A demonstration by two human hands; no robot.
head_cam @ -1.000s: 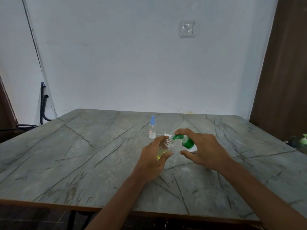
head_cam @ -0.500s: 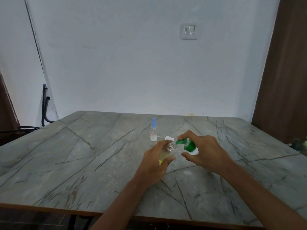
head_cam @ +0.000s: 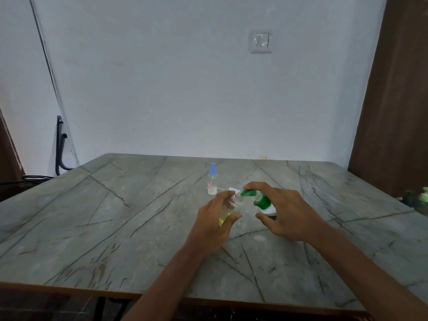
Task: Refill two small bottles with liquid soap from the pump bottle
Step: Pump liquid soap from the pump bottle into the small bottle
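A grey veined table (head_cam: 115, 228) is standing against a white wall (head_cam: 162, 89). The left hand (head_cam: 214, 225) is gripping 1 tilted clear bottle (head_cam: 228, 209) of yellow liquid, its neck at the spout of the green pump bottle (head_cam: 262, 201), which the right hand (head_cam: 287, 212) is clasping. 1 blue-capped bottle (head_cam: 212, 181) is standing just behind.

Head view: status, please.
Left hand grips small bottle, tilted to nozzle. Right hand holds pump bottle, finger on top. Spare bottle capped behind. Nothing blocking.
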